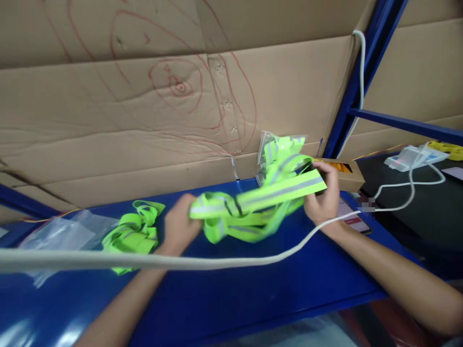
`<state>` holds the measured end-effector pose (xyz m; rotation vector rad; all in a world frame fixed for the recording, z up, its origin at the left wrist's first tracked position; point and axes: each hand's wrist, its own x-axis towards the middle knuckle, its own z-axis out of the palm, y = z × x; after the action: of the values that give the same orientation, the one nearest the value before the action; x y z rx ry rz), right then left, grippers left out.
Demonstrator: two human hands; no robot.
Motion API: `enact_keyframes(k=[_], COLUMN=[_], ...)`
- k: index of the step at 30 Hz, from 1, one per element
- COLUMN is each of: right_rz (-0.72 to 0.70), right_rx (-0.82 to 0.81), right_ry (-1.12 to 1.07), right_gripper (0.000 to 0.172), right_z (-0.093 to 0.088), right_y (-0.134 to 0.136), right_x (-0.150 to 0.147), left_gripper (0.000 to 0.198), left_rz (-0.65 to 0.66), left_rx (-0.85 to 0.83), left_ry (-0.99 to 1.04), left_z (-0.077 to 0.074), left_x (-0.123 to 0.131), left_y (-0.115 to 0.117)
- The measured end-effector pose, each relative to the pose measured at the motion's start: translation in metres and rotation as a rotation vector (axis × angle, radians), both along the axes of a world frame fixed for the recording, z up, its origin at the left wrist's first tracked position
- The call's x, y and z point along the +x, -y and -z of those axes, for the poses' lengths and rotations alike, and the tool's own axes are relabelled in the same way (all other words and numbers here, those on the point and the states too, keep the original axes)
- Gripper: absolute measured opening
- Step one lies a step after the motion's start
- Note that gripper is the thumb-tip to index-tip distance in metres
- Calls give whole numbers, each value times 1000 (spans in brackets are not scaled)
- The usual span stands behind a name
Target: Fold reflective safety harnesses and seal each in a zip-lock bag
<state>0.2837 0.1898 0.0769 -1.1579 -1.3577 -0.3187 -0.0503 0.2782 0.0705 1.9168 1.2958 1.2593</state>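
Observation:
Between my two hands a neon-yellow reflective strap (267, 193) with a grey stripe is held up over the blue table (217, 299). My left hand (181, 224) grips its left end, fingers closed round the band. At the other end my right hand (323, 195) is closed on the strap near a black part, mostly hidden by the fingers. Loops of the strap hang below and between the hands, somewhat blurred. A second heap of the same strap (133, 231) lies on the table left of my left hand. Behind the right hand stands a clear bag (284, 147) with more neon strap.
Clear plastic bags (65, 236) lie at the left. A white cable (217, 262) crosses in front of my forearms. A cardboard box (343, 176) and a phone-like device (356, 222) sit by my right hand. Cardboard (144, 106) with red drawing backs the table; a blue post (376, 53) rises at right.

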Motion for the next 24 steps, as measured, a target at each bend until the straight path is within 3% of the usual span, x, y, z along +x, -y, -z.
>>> enact_keyframes(k=[3, 6, 11, 14, 20, 22, 24], right_rz=[35, -20, -97, -106, -185, -224, -249], right_rx=[39, -9, -130, -286, -287, -279, -294], right_ry=[151, 336, 197, -5, -261, -258, -238], right_gripper=[51, 60, 70, 61, 40, 38, 39], right_z=[5, 12, 15, 17, 24, 25, 23], right_y=[-1, -1, -11, -22, -36, -34, -30], right_x=[6, 3, 5, 15, 27, 24, 19], left_gripper=[41, 54, 42, 41, 74, 80, 77], left_rz=[-287, -314, 19, 181, 494, 586, 587], left_rx=[177, 193, -190, -411, -622, -692, -644], left_ry=[98, 162, 191, 193, 364, 273, 90], left_z=[-14, -15, -13, -19, -24, -23, -21], left_x=[-28, -35, -23, -25, -42, -39, -29], left_y=[-29, -38, -32, -28, -15, -8, -1])
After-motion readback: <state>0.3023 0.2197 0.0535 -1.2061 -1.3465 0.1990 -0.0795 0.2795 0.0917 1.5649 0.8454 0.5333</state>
